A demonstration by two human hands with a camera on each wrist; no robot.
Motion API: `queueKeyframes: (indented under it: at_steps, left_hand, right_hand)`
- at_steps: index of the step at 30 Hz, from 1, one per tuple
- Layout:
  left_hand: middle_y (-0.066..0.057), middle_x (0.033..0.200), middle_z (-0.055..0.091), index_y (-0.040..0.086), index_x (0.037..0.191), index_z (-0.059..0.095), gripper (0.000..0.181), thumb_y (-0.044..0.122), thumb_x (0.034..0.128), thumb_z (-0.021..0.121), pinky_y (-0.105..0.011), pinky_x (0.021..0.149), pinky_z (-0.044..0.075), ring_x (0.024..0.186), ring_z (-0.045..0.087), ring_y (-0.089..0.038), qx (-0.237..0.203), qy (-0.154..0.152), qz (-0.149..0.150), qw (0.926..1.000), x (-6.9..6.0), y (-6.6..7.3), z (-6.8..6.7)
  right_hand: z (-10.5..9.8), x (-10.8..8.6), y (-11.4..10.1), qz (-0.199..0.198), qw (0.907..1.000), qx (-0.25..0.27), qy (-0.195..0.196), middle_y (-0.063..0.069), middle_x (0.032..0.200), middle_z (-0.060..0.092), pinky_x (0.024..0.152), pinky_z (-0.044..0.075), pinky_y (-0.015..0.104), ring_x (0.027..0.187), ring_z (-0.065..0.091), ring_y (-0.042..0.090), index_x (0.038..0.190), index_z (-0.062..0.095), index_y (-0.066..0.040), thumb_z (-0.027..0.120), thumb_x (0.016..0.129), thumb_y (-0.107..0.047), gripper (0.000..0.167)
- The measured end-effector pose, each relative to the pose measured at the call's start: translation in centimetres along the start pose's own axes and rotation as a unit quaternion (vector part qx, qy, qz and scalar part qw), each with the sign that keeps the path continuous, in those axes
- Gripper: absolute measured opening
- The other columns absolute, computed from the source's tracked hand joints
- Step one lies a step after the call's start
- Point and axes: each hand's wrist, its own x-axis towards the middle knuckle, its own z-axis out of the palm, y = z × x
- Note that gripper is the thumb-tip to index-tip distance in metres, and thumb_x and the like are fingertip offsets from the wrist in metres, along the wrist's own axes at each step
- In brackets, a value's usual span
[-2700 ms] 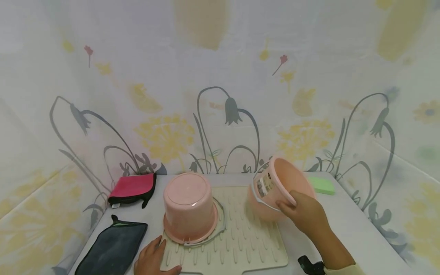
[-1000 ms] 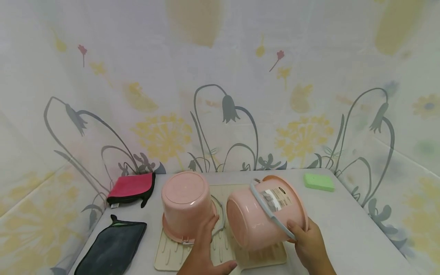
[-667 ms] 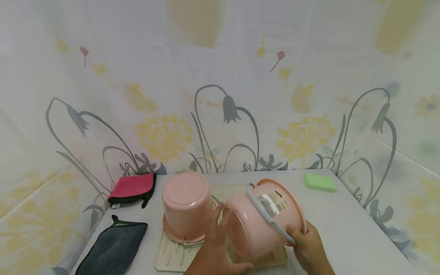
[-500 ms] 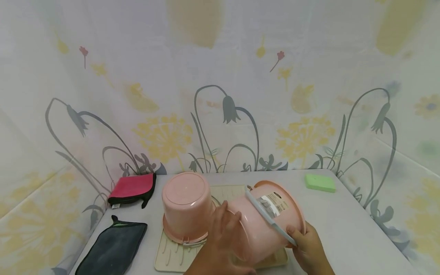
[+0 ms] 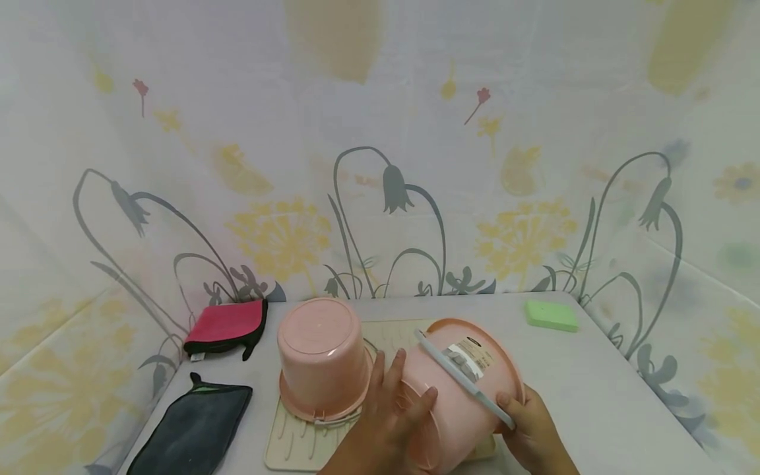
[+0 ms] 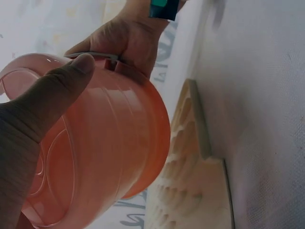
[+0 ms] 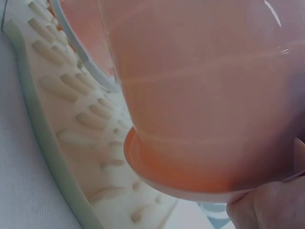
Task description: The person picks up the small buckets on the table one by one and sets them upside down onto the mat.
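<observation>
A pink bucket (image 5: 469,402) with a grey handle and a paper label is tipped on its side over a cream ridged mat (image 5: 297,442), its base toward my left hand. My right hand (image 5: 537,429) grips its rim, thumb on the outer wall beside the handle. At the base, my left hand (image 5: 380,415) has its fingers spread and mostly straight. The left wrist view shows the left thumb (image 6: 57,88) extended along the bucket wall; some fingers are hidden. A second pink bucket (image 5: 323,356) stands upside down on the mat, left of the tipped one.
On the left of the white table (image 5: 600,396) lie a red pad with black trim (image 5: 228,323) and a dark pad with a loop (image 5: 192,429). A green sponge (image 5: 551,315) lies at the back right. A flower-print curtain (image 5: 380,165) hangs behind.
The right hand has brought the bucket from the mat's right side toward the front middle, turning its base leftward. My left hand has left the mat's left edge and reached the bucket's base.
</observation>
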Motion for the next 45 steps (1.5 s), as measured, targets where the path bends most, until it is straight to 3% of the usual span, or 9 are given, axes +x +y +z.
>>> queueKeyframes:
  at_steps: [13, 21, 25, 28, 30, 32, 35, 41, 45]
  left_hand:
    - [-0.027, 0.160, 0.035, 0.027, 0.152, 0.047, 0.113, 0.070, 0.0560, 0.090, -0.067, 0.094, 0.051, 0.139, 0.037, -0.050, 0.030, 0.034, 0.019, 0.9988, 0.5, 0.2, -0.4]
    - [-0.028, 0.159, 0.037, 0.027, 0.151, 0.049, 0.118, 0.077, 0.0508, 0.088, -0.069, 0.092, 0.050, 0.136, 0.039, -0.051, 0.060, 0.048, 0.009, 0.9970, 0.8, 0.5, -0.5]
    - [-0.030, 0.160, 0.035, 0.025, 0.151, 0.048, 0.129, 0.076, 0.0408, 0.090, -0.069, 0.092, 0.049, 0.135, 0.038, -0.052, 0.068, 0.054, -0.009, 0.9962, 1.2, 0.6, -0.6]
    - [-0.030, 0.162, 0.031, 0.023, 0.153, 0.047, 0.130, 0.070, 0.0402, 0.092, -0.069, 0.097, 0.046, 0.138, 0.036, -0.052, 0.060, 0.037, -0.029, 0.9971, 1.9, 0.8, -0.8]
    - [-0.028, 0.165, 0.026, 0.024, 0.156, 0.044, 0.131, 0.068, 0.0419, 0.093, -0.069, 0.100, 0.044, 0.141, 0.032, -0.052, 0.053, 0.011, -0.045, 0.9975, 2.5, 0.9, -1.1]
    - [-0.026, 0.167, 0.022, 0.026, 0.157, 0.043, 0.132, 0.068, 0.0429, 0.093, -0.069, 0.100, 0.044, 0.142, 0.031, -0.051, 0.052, -0.013, -0.061, 0.9967, 3.1, 0.8, -1.4]
    - [-0.023, 0.170, 0.019, 0.030, 0.159, 0.040, 0.133, 0.069, 0.0436, 0.093, -0.068, 0.098, 0.044, 0.144, 0.030, -0.050, 0.061, -0.041, -0.077, 0.9943, 3.8, 0.6, -1.7]
    - [-0.020, 0.172, 0.017, 0.035, 0.161, 0.034, 0.135, 0.068, 0.0457, 0.094, -0.064, 0.100, 0.044, 0.144, 0.031, -0.052, 0.076, -0.076, -0.103, 0.9889, 4.8, 0.4, -2.1]
    - [-0.018, 0.172, 0.013, 0.037, 0.163, 0.029, 0.134, 0.067, 0.0495, 0.094, -0.070, 0.104, 0.039, 0.144, 0.030, -0.053, 0.070, -0.118, -0.132, 0.9817, 5.9, 0.3, -2.2]
  right_hand:
    - [0.5, 0.5, 0.6, -0.016, 0.9998, 0.002, 0.007, -0.007, 0.100, 0.075, 0.067, 0.061, 0.024, 0.082, 0.073, 0.008, 0.123, 0.068, -0.020, 0.043, 0.113, -0.013, 0.028]
    - [0.4, 0.7, 0.9, -0.047, 0.9967, -0.062, 0.022, -0.009, 0.100, 0.070, 0.071, 0.059, 0.023, 0.082, 0.067, 0.006, 0.126, 0.067, -0.019, 0.033, 0.115, -0.015, 0.035]
    - [0.3, 1.0, 0.9, -0.013, 0.9910, -0.121, 0.055, -0.008, 0.109, 0.066, 0.080, 0.058, 0.027, 0.092, 0.065, 0.007, 0.133, 0.057, -0.014, 0.024, 0.117, -0.031, 0.040]
    - [0.0, 1.4, 1.0, 0.058, 0.9723, -0.185, 0.130, -0.002, 0.114, 0.065, 0.085, 0.059, 0.032, 0.099, 0.066, 0.012, 0.132, 0.052, -0.008, 0.024, 0.116, -0.044, 0.049]
    - [-0.3, 1.4, 1.1, 0.118, 0.9504, -0.232, 0.171, 0.004, 0.116, 0.066, 0.084, 0.059, 0.034, 0.100, 0.067, 0.016, 0.129, 0.053, -0.003, 0.026, 0.116, -0.045, 0.052]
    - [-0.6, 1.4, 1.3, 0.168, 0.9284, -0.282, 0.174, 0.010, 0.115, 0.066, 0.083, 0.058, 0.034, 0.101, 0.066, 0.020, 0.126, 0.055, 0.002, 0.030, 0.116, -0.042, 0.051]
    - [-1.0, 1.3, 1.6, 0.200, 0.8984, -0.358, 0.157, 0.012, 0.111, 0.069, 0.077, 0.056, 0.034, 0.097, 0.065, 0.021, 0.117, 0.062, 0.002, 0.036, 0.115, -0.031, 0.042]
    - [-1.6, 1.0, 1.7, 0.181, 0.8432, -0.497, 0.096, -0.001, 0.090, 0.066, 0.067, 0.048, 0.028, 0.078, 0.057, 0.011, 0.096, 0.067, -0.013, 0.060, 0.106, -0.025, 0.018]
    - [-2.6, 0.4, 1.6, 0.155, 0.8351, -0.527, -0.029, -0.002, 0.083, 0.060, 0.063, 0.044, 0.026, 0.072, 0.052, 0.005, 0.091, 0.065, -0.011, 0.067, 0.100, -0.019, 0.012]
